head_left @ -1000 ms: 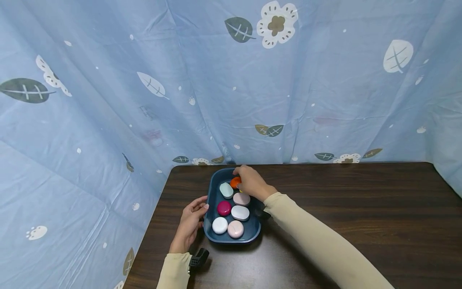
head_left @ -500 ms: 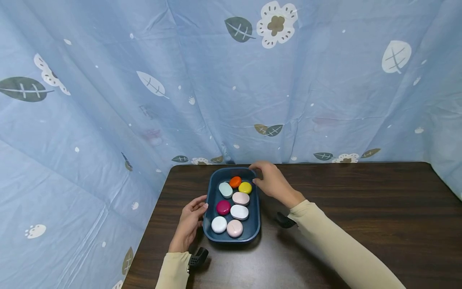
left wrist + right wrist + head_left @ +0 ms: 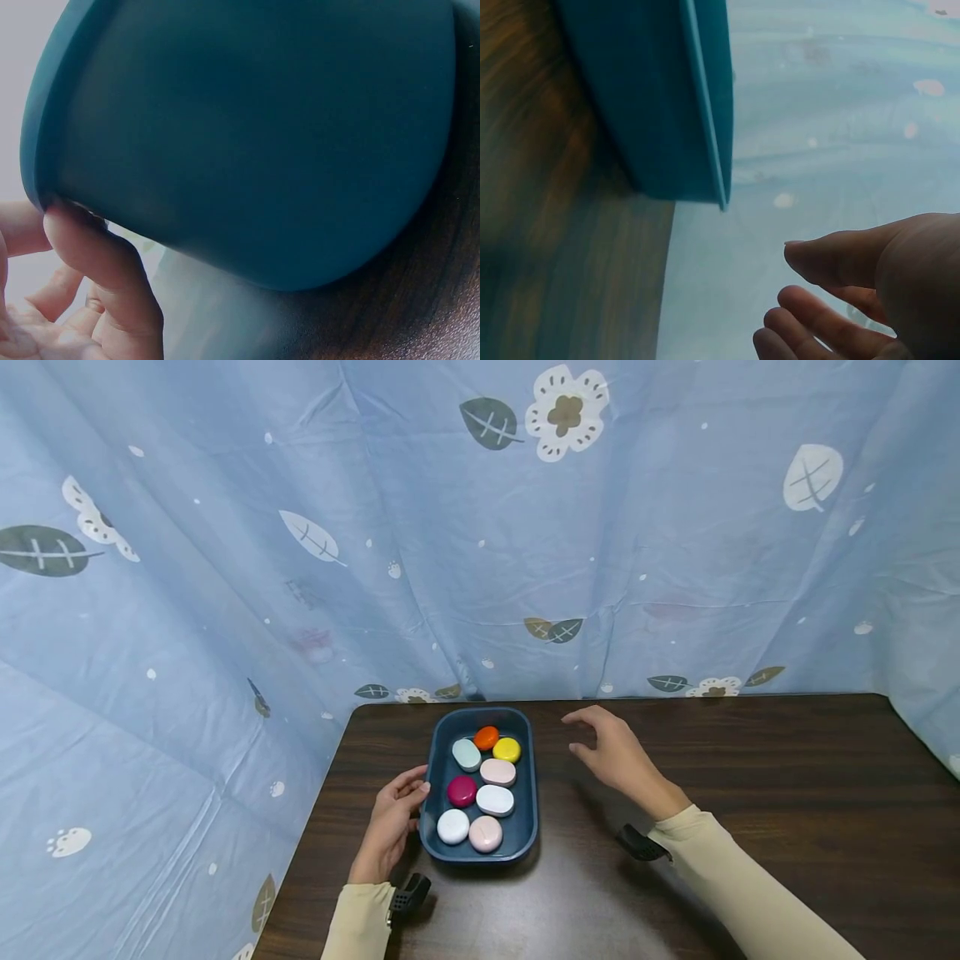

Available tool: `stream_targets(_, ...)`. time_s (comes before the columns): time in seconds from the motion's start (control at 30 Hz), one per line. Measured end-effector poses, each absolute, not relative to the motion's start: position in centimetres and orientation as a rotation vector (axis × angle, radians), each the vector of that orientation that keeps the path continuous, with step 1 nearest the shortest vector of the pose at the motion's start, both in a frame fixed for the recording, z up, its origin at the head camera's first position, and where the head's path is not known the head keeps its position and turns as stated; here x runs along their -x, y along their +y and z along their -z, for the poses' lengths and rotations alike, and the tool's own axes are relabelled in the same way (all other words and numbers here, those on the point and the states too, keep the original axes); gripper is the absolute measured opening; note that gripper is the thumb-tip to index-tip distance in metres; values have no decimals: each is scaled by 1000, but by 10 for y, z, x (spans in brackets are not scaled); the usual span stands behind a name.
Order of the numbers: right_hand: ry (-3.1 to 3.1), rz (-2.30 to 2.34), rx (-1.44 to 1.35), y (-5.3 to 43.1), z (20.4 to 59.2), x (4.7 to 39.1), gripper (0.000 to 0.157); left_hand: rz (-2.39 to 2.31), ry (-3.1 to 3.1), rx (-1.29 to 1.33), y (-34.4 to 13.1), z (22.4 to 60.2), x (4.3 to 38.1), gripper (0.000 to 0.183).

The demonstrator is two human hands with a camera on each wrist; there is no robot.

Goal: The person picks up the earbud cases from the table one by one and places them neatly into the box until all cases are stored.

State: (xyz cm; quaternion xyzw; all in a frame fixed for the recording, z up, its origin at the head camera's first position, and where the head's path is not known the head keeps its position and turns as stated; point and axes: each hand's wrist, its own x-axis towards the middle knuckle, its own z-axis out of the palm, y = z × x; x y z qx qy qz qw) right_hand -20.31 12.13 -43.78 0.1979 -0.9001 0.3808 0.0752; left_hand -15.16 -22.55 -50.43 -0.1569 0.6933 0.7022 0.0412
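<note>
A dark blue tray (image 3: 534,777) with a raised rim stands on the table, holding several smooth rounded pieces that look like soap bars. An orange one (image 3: 487,737), a yellow one (image 3: 507,749) and a pale green one (image 3: 467,755) lie at the far end. Closer in are a magenta one (image 3: 462,791) and several white or pale pink ones. My left hand (image 3: 392,822) touches the tray's left side, its thumb (image 3: 97,251) against the wall near the rim. My right hand (image 3: 622,760) is apart from the tray on its right, holding nothing, fingers loosely bent.
The dark wood-grain table (image 3: 750,777) extends well to the right of the tray. A blue curtain (image 3: 420,568) with leaf and flower prints hangs along the table's back edge and left side. Black bands sit at both wrists.
My right hand has left the orange piece, passed over the tray's right rim and moved away to the right. The yellow piece has come into full view. My left hand stays at the tray.
</note>
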Motion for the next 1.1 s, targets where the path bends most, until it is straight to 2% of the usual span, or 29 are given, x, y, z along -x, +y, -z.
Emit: stream_targets(1.1,-2804,-988,-430,213,461,148,41,-2124,2136,495,-225,501,149,39)
